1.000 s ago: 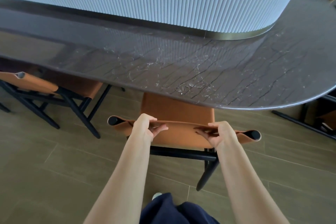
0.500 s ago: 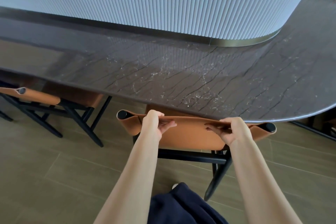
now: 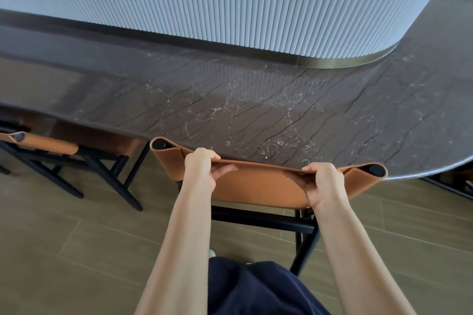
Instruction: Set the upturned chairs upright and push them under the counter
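An upright chair (image 3: 258, 184) with a tan leather back and black frame stands in front of me, its seat hidden beneath the dark marble counter (image 3: 256, 100). The top of its backrest reaches the counter's near edge. My left hand (image 3: 202, 171) grips the top edge of the backrest left of centre. My right hand (image 3: 323, 183) grips the same edge nearer the right post. A second matching chair (image 3: 64, 146) stands upright at the left, its seat tucked under the counter.
A white ribbed wall with a brass base band (image 3: 256, 18) rises along the far side of the counter. Black frame parts (image 3: 450, 186) show at the right below the counter's rounded end. Brown floor tiles (image 3: 76, 250) lie around my dark-clothed leg (image 3: 256, 289).
The chair has slid forward with both hands on its backrest. Its seat, visible a second ago, is now hidden beneath the counter, and the backrest has reached the counter's edge.
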A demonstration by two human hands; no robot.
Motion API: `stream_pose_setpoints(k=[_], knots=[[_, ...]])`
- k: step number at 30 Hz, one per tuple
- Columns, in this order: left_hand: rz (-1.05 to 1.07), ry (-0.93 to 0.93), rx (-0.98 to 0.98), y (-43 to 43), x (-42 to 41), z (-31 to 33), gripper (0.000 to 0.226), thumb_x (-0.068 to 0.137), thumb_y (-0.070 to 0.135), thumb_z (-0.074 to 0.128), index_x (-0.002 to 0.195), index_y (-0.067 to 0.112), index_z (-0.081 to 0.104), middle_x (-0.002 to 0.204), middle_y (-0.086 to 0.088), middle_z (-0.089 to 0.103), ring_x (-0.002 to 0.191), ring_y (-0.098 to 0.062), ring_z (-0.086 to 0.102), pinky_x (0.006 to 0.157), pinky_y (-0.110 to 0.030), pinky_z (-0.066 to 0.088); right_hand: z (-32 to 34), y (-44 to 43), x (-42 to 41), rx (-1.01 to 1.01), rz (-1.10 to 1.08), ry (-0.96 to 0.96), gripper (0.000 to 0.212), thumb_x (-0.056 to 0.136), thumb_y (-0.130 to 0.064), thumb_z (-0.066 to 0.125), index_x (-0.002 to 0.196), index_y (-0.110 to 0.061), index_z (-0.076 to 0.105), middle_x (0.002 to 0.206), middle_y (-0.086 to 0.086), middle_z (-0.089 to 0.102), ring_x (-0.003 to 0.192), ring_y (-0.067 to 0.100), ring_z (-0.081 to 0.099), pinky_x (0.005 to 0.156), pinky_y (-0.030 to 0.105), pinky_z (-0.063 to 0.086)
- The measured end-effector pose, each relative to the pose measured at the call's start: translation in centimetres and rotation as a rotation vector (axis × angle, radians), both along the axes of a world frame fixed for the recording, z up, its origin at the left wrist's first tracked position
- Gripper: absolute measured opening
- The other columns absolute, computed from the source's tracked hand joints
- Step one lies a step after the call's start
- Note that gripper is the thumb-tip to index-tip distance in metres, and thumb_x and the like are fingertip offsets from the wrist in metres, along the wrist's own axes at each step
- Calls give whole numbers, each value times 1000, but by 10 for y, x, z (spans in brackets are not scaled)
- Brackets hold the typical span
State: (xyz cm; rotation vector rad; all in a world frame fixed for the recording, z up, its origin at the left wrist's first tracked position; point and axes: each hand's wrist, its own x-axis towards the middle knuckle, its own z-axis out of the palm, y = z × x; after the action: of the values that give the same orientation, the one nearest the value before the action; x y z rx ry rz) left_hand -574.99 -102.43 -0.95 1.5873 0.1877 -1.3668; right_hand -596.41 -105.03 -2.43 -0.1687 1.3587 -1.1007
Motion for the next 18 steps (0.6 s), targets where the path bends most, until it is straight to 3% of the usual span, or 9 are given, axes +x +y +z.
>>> stream_pose_setpoints(k=[6, 9, 11, 14, 18], knots=[[-51, 18, -17, -15, 43, 11, 18, 89, -13, 45, 102, -4, 53, 114, -33, 59, 82, -46, 66, 36, -31, 51, 7, -7, 44, -64, -93, -25, 30, 77, 19, 44, 101, 1, 47, 85, 14, 44, 70, 31, 49, 49, 42, 58], [-65, 10, -105, -22, 63, 16, 27, 85, -16, 44, 109, -9, 53, 117, -36, 55, 90, -51, 65, 39, -30, 53, 13, -12, 67, -91, -150, -23, 21, 78, 18, 45, 85, -1, 48, 81, 13, 44, 72, 31, 48, 48, 40, 57], [-71, -6, -132, -29, 79, 18, 31, 84, -16, 42, 113, -10, 53, 117, -37, 54, 86, -51, 65, 40, -30, 53, 15, -15, 84, -106, -181, -21, 20, 78, 17, 45, 86, -1, 49, 81, 14, 45, 73, 31, 50, 49, 40, 57], [-80, -5, -154, -37, 105, 23, 21, 85, -14, 39, 99, -8, 54, 119, -39, 54, 81, -48, 65, 41, -30, 53, 20, -18, 110, -120, -211, -9, 22, 78, 15, 47, 92, 0, 49, 80, 13, 46, 71, 30, 51, 49, 39, 57], [-74, 10, -191, -40, 132, 22, 18, 85, -14, 40, 86, -2, 53, 121, -38, 53, 96, -51, 63, 43, -31, 55, 24, -21, 139, -156, -236, -8, 21, 78, 16, 47, 88, -3, 48, 78, 11, 45, 61, 26, 51, 49, 37, 57]])
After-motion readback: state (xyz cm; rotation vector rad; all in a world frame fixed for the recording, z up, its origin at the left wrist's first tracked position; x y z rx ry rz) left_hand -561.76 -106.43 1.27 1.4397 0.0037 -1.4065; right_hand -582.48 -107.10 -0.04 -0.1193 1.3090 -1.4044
